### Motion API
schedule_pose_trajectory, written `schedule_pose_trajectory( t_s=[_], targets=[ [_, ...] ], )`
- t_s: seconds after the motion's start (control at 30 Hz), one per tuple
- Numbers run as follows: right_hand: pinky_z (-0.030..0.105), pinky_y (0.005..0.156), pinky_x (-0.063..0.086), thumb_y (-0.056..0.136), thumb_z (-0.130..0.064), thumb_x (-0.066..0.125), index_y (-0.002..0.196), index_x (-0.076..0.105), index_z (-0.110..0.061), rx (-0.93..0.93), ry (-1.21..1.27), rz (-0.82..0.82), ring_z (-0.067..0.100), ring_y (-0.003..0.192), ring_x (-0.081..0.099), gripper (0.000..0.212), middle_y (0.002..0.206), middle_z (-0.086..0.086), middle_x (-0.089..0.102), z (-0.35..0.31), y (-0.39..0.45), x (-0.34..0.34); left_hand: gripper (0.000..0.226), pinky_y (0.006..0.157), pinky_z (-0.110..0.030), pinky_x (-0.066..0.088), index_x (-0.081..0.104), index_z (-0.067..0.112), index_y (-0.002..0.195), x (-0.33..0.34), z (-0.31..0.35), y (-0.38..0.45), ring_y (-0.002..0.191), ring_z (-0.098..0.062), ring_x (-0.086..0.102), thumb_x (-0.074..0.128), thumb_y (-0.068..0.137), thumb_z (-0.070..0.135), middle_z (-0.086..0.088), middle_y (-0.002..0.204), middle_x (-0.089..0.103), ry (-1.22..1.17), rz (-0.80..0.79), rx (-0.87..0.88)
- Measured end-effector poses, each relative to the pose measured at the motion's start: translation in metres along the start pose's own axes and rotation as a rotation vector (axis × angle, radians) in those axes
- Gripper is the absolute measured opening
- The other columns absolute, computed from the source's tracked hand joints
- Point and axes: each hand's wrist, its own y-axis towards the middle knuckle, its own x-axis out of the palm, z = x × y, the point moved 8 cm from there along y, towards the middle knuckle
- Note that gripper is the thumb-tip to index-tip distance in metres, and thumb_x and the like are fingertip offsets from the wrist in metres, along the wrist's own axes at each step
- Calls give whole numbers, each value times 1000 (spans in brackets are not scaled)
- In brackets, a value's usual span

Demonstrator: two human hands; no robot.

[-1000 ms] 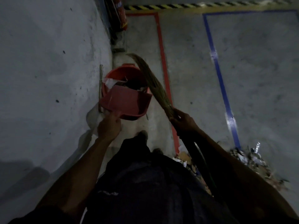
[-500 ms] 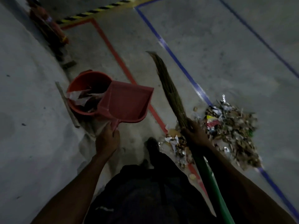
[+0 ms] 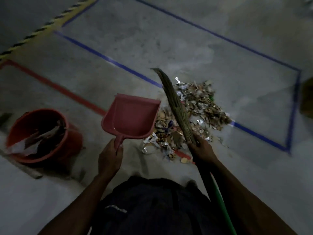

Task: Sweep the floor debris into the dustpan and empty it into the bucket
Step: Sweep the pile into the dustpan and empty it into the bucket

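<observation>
Red dustpan (image 3: 131, 115) in left hand (image 3: 110, 156) | lip beside debris (image 3: 194, 116)

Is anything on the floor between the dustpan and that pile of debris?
Nothing visible. The empty dustpan, held by the left hand, sits right beside the debris pile; only the broom in the right hand lies across the pile.

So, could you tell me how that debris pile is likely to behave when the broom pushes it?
The debris looks like loose dry scraps and foil bits, so it probably scatters rather than slides as one mass. The pieces seem thin and light, so some may flick past the dustpan. The broom bristles look long and flexible, so they will likely bend and leave small bits behind.
</observation>
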Motion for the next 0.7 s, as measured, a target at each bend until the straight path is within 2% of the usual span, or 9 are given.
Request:
schedule_pose_trajectory(
  t_s=[0.1,0.2,0.27,0.37,0.47,0.7],
  targets=[
    [40,57,58,93,-35,56,141,41,-39,57,50,40,21,60,64,51,95,3,70,48,-1,-36,21,70,-37,43,59,8,111,36,35,-4,85,-34,61,56,94,20,-15,95,66,62,-7,56],
    [35,53,55,94,-33,55,133,43,-43,99,112,76,20,57,63,42,83,-2,66,100,-2,-83,28,74,-39,46,59,7,117,82,84,-13,90,-38,62,57,93,19,-19,101,66,99,-8,98],
    [41,61,58,93,-32,56,135,48,-33,90,112,96,21,61,65,43,79,-4,64,135,0,-119,34,78,-41,47,58,6,123,114,121,-22,94,-40,62,58,92,20,-21,107,66,110,16,116],
    [48,67,58,92,-35,55,139,46,-33,106,114,90,31,71,67,48,93,6,67,186,-2,-171,36,78,-42,47,57,7,125,160,175,-43,95,-42,61,57,93,23,-25,106,65,98,28,93],
    [44,58,59,92,-33,55,138,45,-36,114,131,93,33,65,67,47,88,8,66,226,-14,-221,34,76,-44,46,57,5,122,197,227,-66,92,-44,61,57,93,21,-27,102,65,82,17,108],
    [34,47,55,93,-30,53,138,44,-37,118,188,100,29,53,64,47,74,7,64,280,-19,-315,36,77,-44,48,52,10,127,265,316,-89,95,-42,60,52,94,25,-22,107,63,107,-66,135]
  ],
)
